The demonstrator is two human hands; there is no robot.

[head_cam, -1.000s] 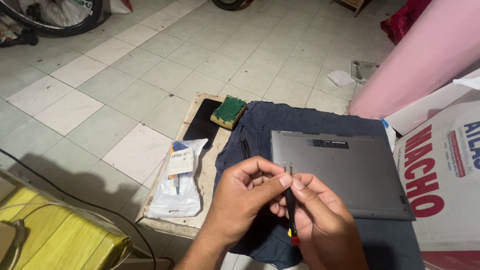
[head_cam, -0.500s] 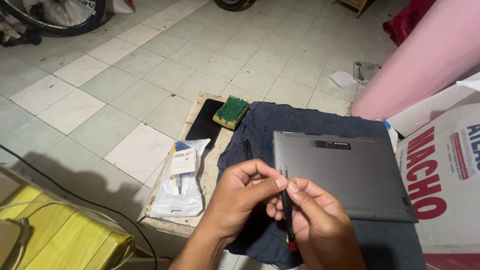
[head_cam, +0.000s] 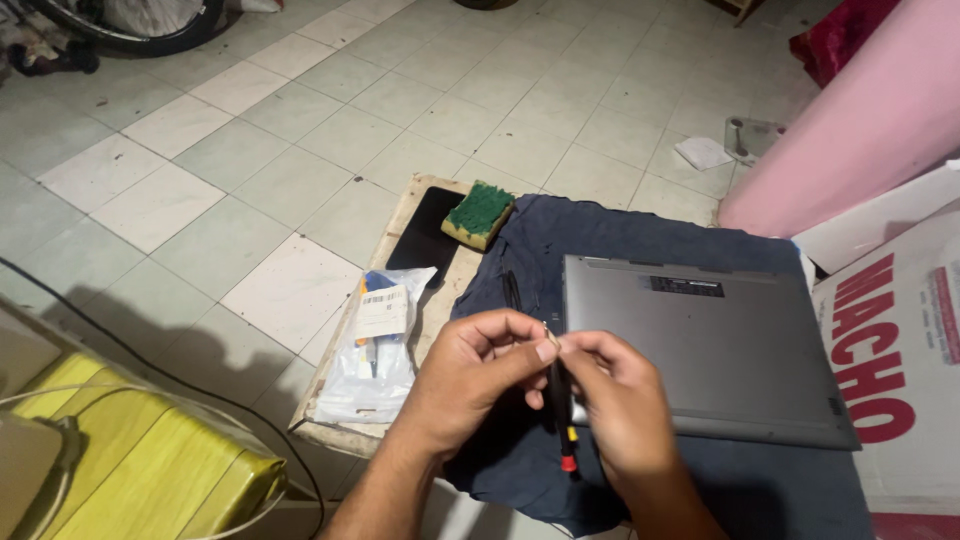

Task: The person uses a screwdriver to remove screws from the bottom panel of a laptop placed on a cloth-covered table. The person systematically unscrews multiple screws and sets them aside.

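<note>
1. I see the screwdriver (head_cam: 558,400): a slim, dark-shafted tool held nearly upright, with a yellow band and a red cap at its lower end and a thin metal tip at the top. It sits between my two hands, above the dark blue cloth (head_cam: 620,250) and just beside the left edge of the laptop (head_cam: 700,350).
2. My right hand (head_cam: 625,410) is closed around the shaft, the fingers wrapped on it, with the red end showing below the palm.
3. My left hand (head_cam: 465,375) is pinched narrow, thumb and forefinger meeting at the tool's upper tip; whether a small part lies between them I cannot tell.
4. The laptop is a grey, flat, matt slab lying underside up on the cloth, with a dark label near its far edge.
5. The cloth is soft and creased, draped over a flat wooden board (head_cam: 400,225) set on pale floor tiles.
6. On the board lie a yellow sponge (head_cam: 480,213) with a rough green top, a glossy black panel (head_cam: 425,240) and a clear plastic bag (head_cam: 375,345) holding a white card.
7. A printed cardboard box (head_cam: 900,370) stands at the right.
</note>
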